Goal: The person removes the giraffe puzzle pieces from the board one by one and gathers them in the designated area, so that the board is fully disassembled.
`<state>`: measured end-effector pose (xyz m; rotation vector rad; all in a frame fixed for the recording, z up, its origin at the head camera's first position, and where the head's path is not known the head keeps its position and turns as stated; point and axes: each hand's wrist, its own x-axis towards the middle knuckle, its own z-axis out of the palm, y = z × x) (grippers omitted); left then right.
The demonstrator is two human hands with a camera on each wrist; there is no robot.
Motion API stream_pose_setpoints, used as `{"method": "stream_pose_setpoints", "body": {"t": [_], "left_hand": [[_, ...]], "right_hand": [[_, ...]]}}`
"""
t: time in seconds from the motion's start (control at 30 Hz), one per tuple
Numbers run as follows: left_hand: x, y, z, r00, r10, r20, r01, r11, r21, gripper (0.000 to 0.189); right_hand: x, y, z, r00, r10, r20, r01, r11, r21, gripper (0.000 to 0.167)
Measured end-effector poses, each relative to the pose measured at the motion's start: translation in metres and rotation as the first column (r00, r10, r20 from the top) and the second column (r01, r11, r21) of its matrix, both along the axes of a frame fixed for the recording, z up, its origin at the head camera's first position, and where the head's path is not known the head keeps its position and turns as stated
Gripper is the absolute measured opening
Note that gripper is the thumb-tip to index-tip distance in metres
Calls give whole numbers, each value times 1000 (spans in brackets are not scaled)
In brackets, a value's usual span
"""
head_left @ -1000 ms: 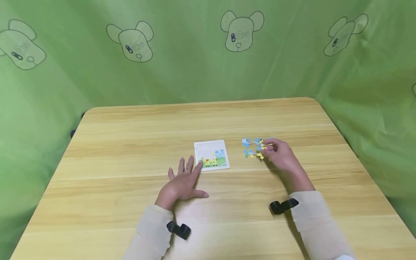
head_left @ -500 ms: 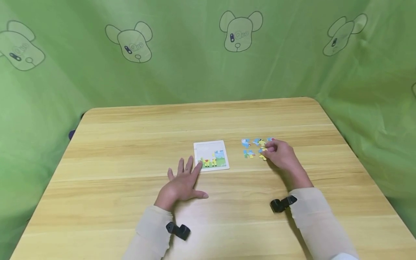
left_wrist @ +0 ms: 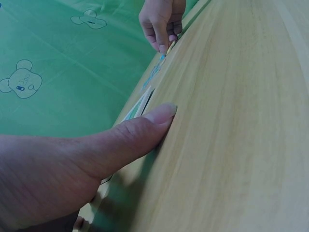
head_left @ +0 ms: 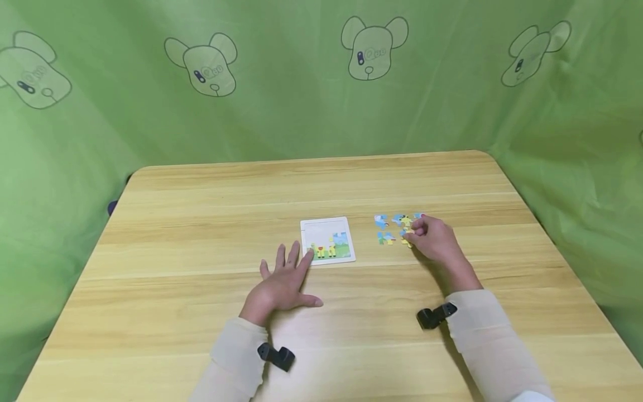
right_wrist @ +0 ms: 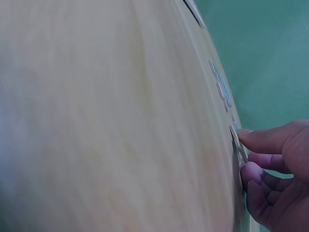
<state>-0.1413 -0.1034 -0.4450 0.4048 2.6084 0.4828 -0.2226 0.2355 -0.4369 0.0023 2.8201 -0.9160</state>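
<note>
My left hand (head_left: 281,286) lies spread on the table, its index fingertip on the lower left corner of a white puzzle tray (head_left: 326,223). Part of a picture fills the tray's lower and right side: yellow animal legs, grass and sky; the upper left is bare backing. To the right of the tray, my right hand (head_left: 436,241) pinches a jigsaw piece (right_wrist: 238,144) between thumb and fingers, tilted up at the table surface. In the left wrist view a yellow edge of it shows under the fingertips. Loose jigsaw pieces (head_left: 380,221) in blue and yellow lie beside that hand, some partly hidden by it.
The wood-grain table (head_left: 201,223) extends around both hands. A green curtain (head_left: 291,111) with printed bear heads hangs behind and at the sides. Black wrist cameras (head_left: 276,357) are strapped over both sleeves.
My right hand's thumb and fingers have drawn together, and a yellow piece has slid slightly right with them, uncovering a piece at the top right. The left hand and tray stay put.
</note>
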Motion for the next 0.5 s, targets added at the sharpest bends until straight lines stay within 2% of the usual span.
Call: {"method": "stream_pose_setpoints", "body": {"t": [0.27, 0.37, 0.5], "left_hand": [[1, 0, 2, 1000, 0, 7, 0, 1000, -1, 108], [1, 1, 3, 1000, -2, 1, 2, 1000, -6, 108], [0, 1, 3, 1000, -8, -5, 7, 1000, -14, 107]], "right_hand": [[3, -4, 6, 1000, 10, -15, -10, 1000, -7, 45], [4, -14, 11, 999, 37, -38, -39, 999, -31, 48], [4, -33, 16, 995, 85, -60, -89, 994, -69, 44]]}}
